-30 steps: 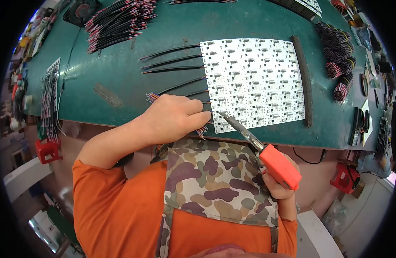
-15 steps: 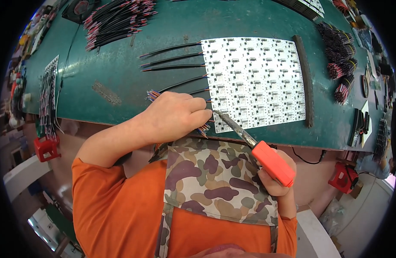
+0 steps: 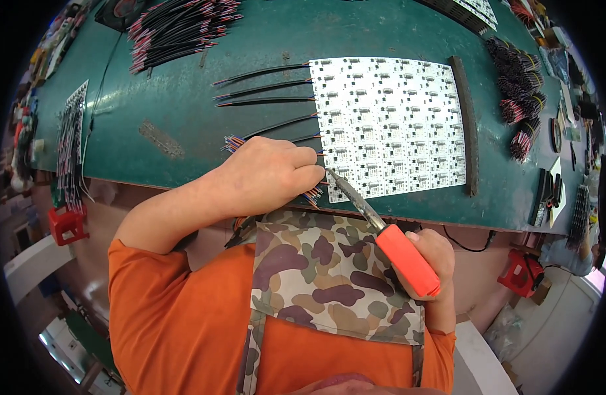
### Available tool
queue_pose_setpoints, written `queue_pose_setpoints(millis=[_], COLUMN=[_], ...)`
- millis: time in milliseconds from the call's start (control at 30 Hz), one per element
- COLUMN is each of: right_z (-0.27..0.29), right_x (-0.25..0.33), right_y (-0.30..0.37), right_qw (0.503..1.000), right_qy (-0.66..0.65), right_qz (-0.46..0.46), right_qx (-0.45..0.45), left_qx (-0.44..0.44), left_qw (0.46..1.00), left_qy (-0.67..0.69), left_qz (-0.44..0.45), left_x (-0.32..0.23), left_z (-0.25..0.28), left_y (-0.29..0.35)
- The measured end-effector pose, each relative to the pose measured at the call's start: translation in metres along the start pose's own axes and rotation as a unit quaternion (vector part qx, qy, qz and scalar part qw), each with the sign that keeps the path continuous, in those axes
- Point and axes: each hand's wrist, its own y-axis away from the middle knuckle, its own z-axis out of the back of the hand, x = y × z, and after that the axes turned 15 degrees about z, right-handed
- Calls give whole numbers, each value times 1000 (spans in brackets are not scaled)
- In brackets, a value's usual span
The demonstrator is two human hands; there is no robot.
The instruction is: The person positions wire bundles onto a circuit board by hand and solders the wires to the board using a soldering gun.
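A white circuit-board panel (image 3: 392, 128) lies on the green bench (image 3: 197, 141), black cables (image 3: 266, 101) along its left edge. There, the left hand's (image 3: 266, 174) fingers pinch closed on wires (image 3: 234, 143); the right hand's (image 3: 436, 260) fingers wrap a red-handled soldering iron (image 3: 406, 260).

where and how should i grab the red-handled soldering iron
Probably by its thick red handle, from the lower right, where the right hand grips it: the slim metal shaft, possibly hot, slants away toward the white circuit-board panel.
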Motion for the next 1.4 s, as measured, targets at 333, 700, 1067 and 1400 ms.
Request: queue_pose_setpoints(millis=[333,700,1067,1400], right_z=[5,-2,-6,-11], right_x=[8,6,19,18], right_y=[0,14,12,16], right_qw=[999,998,983,988], right_qy=[-11,-5,-70,-66], right_qz=[-32,-55,-166,-133], right_qx=[6,-16,-31,-49], left_qx=[14,45,54,60], left_qw=[1000,999,998,998], left_qy=[-3,6,20,-9], left_qz=[10,0,-24,-24], left_x=[0,2,2,-2], left_z=[1,3,8,10], left_y=[-1,-2,-5,-6])
